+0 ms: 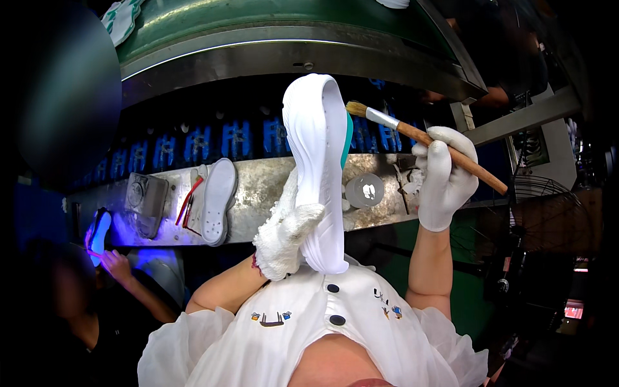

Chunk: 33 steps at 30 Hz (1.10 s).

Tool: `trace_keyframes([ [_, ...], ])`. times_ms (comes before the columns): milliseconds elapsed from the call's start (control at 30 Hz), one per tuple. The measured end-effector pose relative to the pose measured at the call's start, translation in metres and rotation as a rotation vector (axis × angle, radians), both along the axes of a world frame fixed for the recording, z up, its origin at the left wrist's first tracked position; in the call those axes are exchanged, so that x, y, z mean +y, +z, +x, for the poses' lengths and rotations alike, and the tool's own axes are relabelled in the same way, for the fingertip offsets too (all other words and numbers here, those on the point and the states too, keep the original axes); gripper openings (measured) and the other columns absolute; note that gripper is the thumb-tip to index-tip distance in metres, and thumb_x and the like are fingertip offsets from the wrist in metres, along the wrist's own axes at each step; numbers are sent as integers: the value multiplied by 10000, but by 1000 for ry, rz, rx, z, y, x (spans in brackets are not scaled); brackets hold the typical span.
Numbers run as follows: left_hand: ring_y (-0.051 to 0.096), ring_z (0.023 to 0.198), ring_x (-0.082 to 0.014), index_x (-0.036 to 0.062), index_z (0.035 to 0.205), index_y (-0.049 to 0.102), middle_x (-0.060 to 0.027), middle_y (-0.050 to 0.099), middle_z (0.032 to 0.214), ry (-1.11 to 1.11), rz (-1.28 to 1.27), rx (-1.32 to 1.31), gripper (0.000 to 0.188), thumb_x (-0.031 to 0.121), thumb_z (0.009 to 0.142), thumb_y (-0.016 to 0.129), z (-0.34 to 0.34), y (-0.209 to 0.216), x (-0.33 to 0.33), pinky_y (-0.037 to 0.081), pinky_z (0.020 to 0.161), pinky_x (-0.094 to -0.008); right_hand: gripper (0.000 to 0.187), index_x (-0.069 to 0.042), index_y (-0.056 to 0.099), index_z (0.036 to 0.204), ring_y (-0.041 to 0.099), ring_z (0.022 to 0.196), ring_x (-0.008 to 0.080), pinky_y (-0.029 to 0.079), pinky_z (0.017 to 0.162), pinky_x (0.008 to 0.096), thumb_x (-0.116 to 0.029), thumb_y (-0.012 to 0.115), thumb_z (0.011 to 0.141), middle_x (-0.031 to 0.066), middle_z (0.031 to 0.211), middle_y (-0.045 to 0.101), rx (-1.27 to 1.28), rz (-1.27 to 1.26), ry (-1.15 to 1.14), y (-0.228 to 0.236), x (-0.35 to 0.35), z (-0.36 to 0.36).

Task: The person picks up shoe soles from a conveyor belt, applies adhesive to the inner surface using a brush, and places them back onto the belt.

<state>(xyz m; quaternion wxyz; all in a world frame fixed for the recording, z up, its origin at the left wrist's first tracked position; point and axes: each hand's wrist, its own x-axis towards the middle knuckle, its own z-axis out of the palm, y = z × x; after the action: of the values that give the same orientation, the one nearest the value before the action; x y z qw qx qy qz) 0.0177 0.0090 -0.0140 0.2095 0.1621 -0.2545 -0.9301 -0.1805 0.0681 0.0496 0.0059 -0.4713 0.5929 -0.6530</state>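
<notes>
Two gloved hands work above a metal surface [261,180]. The left hand [284,238] has its fingers clamped around the lower part of a white sole [314,164], held up lengthwise in front of the chest, its upper end reaching past the surface's far edge in view. The right hand [448,177], out by the surface's right end, has its fingers closed on the wooden handle of a brush [461,159]; the bristles point at the sole's right rim, close beside it, and whether they touch I cannot tell. Near the surface's left end sits a clear box [147,203]; right of it lie a red-handled tool [189,198] and a second sole [219,203], whose heel is by the near edge. A round tub [365,190] stands toward the right end. Beyond the far edge are blue racks [236,138].
</notes>
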Motion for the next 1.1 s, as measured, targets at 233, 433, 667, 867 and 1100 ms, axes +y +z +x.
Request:
trace_keyframes([
  [233, 519, 1114, -240, 112, 1433, 145, -118, 429, 1286, -45, 38, 4, 708, 291, 880, 549, 2, -6, -2, 454, 918, -372, 160, 39, 555, 995, 618, 687, 113, 500, 586, 200, -54, 574, 867, 112, 822, 623, -8, -75, 128, -2, 6, -4],
  [433, 516, 1127, -273, 88, 1421, 177, -147, 437, 1287, 5, 116, 64, 631, 332, 915, 465, 2, -7, 0, 455, 929, -396, 129, 23, 595, 931, 623, 677, 133, 491, 565, 221, 5, 606, 804, 100, 770, 630, 243, 41, 173, -6, 6, -4],
  [667, 563, 1040, -352, -14, 1367, 284, -262, 477, 1212, 102, 155, 49, 773, 584, 881, 351, -4, -5, -2, 509, 860, -453, 111, -10, 636, 821, 565, 551, 159, 440, 507, 251, -24, 672, 717, 85, 677, 630, 317, 62, 196, -8, 20, 0],
  [867, 560, 1038, -416, -40, 1332, 328, -321, 509, 1151, -81, 144, 429, 830, 643, 861, 332, 3, -10, -29, 511, 843, -448, 174, 49, 538, 956, 501, 546, 145, 436, 504, 251, -51, 533, 814, 127, 705, 559, 86, -164, 181, -19, 35, 1],
  [1100, 568, 888, -340, 76, 1418, 193, -240, 462, 1060, -287, 503, 929, 875, 621, 810, 509, 19, -19, -59, 550, 578, -449, 252, 46, 526, 933, 520, 631, 133, 475, 575, 216, -191, 510, 847, 95, 793, 512, -205, -258, -70, -28, 41, 6],
])
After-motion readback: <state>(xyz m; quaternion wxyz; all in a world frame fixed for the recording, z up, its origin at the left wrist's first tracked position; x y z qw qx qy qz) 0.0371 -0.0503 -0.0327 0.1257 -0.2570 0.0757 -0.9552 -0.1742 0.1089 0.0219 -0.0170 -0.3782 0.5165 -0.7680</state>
